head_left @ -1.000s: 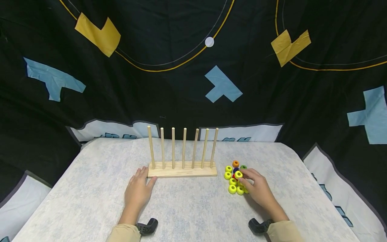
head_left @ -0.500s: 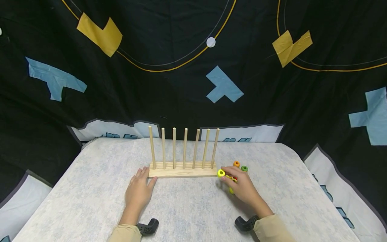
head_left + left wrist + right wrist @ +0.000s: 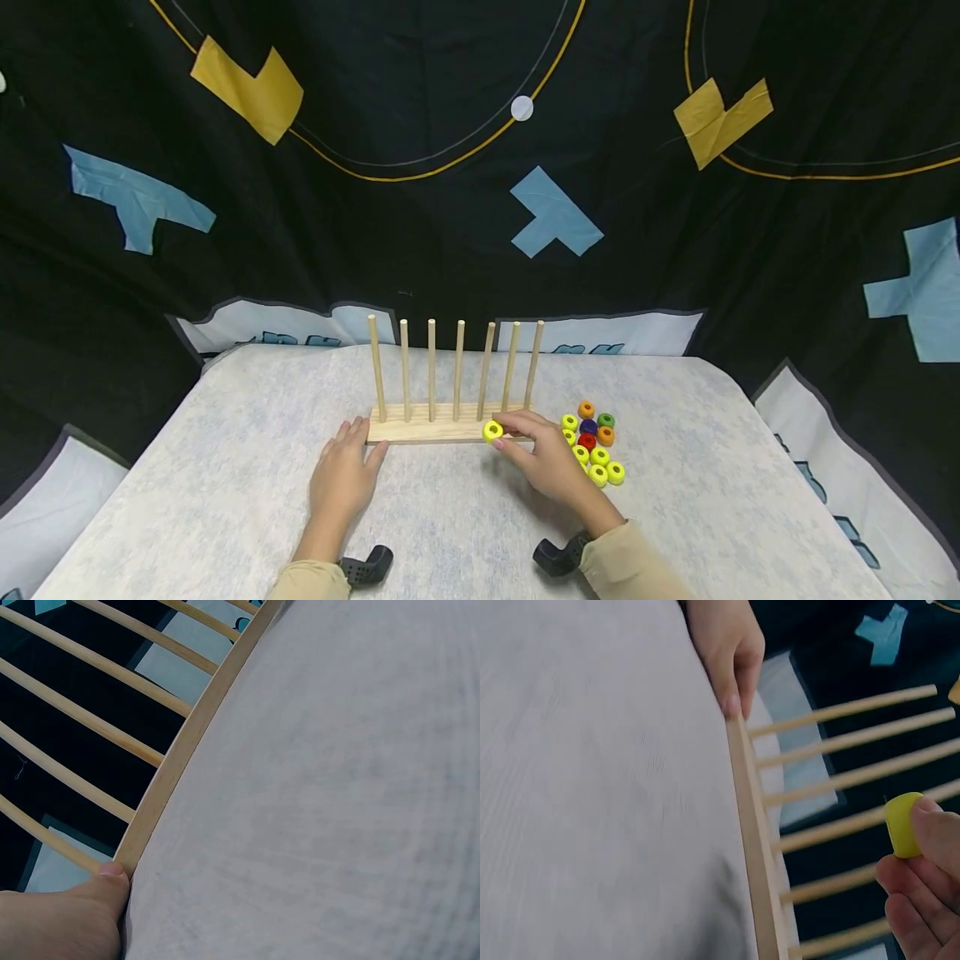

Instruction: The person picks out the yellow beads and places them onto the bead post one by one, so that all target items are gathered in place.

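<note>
A wooden peg rack, with a row of upright pegs on a flat base (image 3: 427, 432), stands mid-table. My left hand (image 3: 343, 479) rests at its left end with fingers extended; in the left wrist view the thumb (image 3: 105, 889) touches the base's corner. Between thumb and fingers, my right hand (image 3: 551, 460) pinches a yellow bead (image 3: 492, 431) with a hole through it. In the head view this bead overlaps the front of the base, right of its middle. The right wrist view shows the yellow bead (image 3: 901, 825) in front of the pegs, which are bare.
Right of the rack lies a cluster of loose beads: several yellow ones (image 3: 599, 456), a red bead (image 3: 587, 442), a dark blue bead (image 3: 588, 427), a green bead (image 3: 606, 420) and two orange ones (image 3: 587, 409). A pale cloth covers the table (image 3: 262, 433); a black curtain (image 3: 420, 242) hangs behind.
My right hand has carried the yellow bead leftward from the cluster to the front of the rack, uncovering the other beads. The left hand stays at the rack's left end.
</note>
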### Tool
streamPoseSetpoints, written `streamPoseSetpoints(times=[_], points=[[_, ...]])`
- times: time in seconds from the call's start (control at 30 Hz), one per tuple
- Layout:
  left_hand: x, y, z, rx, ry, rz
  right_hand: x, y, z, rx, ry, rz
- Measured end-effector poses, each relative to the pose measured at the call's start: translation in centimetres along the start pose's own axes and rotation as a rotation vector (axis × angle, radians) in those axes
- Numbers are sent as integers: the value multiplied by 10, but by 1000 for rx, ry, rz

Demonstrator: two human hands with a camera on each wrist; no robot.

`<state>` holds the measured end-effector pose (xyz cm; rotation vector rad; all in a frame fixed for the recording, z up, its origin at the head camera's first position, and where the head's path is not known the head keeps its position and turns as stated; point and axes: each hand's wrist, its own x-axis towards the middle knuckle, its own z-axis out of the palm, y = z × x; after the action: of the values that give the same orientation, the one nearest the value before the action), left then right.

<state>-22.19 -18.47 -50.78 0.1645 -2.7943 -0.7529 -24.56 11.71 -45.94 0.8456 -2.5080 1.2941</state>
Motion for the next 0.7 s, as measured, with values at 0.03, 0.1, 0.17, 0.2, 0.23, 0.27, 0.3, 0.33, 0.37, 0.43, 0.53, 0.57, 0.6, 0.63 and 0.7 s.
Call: streamPoseSetpoints(times=[0.03, 0.1, 0.17, 0.2, 0.23, 0.27, 0.3, 0.33, 0.37, 0.43, 0.53, 0.57, 0.6, 0.63, 0.7], points=[[-1, 0, 0, 0, 1, 1, 2, -2, 3, 10, -1, -10], [-1, 0, 0, -1, -3, -1, 5, -7, 9, 36, -7, -24], [-1, 0, 0, 0, -10, -5, 10, -12, 14, 64, -15, -28], [-1, -1, 0, 2, -12, -6, 12, -15, 16, 73, -19, -24], [-1, -1, 0, 3, -12, -6, 15, -18, 18, 86, -23, -24], [-1, -1, -1, 4, -14, -7, 17, -20, 19, 95, -27, -17], [-1, -1, 0, 6, -10, -4, 20, -23, 21, 101, -29, -9], [-1, -1, 0, 9, -6, -1, 23, -25, 22, 107, -30, -5], [-1, -1, 0, 8, 0, 1, 25, -28, 24, 109, -30, -5], [-1, -1, 1, 7, 13, 6, 30, -34, 25, 117, -31, 1], [-2, 0, 1, 3, 23, 9, 38, -44, 27, 117, -25, -7], [-2, 0, 1, 0, 20, 5, 41, -47, 27, 118, -23, -13], [-2, 0, 2, -2, 16, 2, 43, -51, 27, 120, -21, -20], [-2, 0, 2, -4, 9, -3, 46, -54, 27, 123, -18, -36], [-1, -1, 2, -6, -6, -12, 52, -59, 26, 119, -12, -58]])
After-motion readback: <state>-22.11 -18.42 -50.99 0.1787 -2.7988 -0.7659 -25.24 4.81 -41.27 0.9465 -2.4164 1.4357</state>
